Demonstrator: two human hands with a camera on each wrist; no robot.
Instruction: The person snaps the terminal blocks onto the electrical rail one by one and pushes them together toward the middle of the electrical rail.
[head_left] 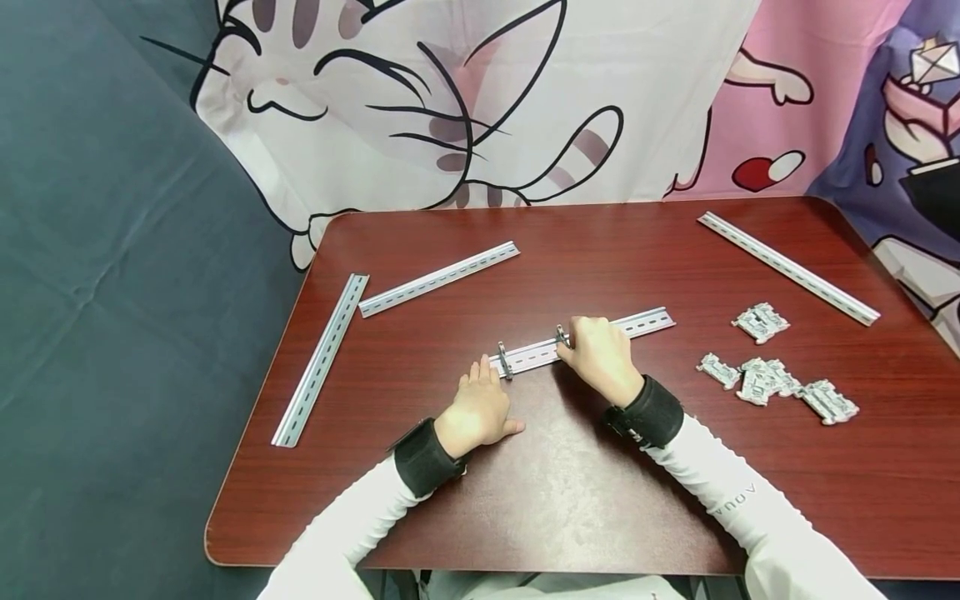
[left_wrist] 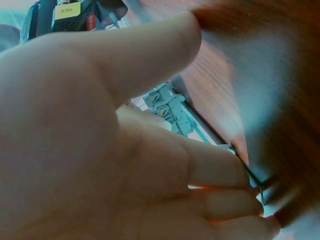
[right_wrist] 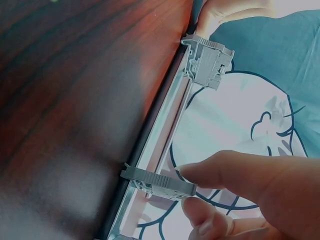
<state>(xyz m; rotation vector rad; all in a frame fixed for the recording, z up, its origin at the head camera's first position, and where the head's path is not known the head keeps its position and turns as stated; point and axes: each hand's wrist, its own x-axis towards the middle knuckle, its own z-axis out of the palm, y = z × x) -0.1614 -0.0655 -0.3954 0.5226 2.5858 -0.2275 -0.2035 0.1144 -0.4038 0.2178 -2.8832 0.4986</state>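
Note:
A slotted metal DIN rail (head_left: pixel 534 357) lies at a slant in front of the person. Two grey DIN-rail terminal blocks stand upright across it: a left block (head_left: pixel 505 361) and a right block (right_wrist: pixel 156 181). The right hand (head_left: pixel 600 357) pinches the right block between thumb and forefinger, as the right wrist view shows. With fingers extended, the left hand (head_left: pixel 480 410) touches the rail's left end, beside the left block (right_wrist: pixel 209 64). Its thumb points away to the side in the left wrist view, and its palm hides part of the rail there.
Several loose grey terminal blocks (head_left: pixel 759 382) lie right of the hands, one block (head_left: pixel 761 322) a little farther back. Three more rails are on the brown table (head_left: pixel 480 533): a left rail (head_left: pixel 321 360), a back rail (head_left: pixel 439 278) and a far-right rail (head_left: pixel 787 267).

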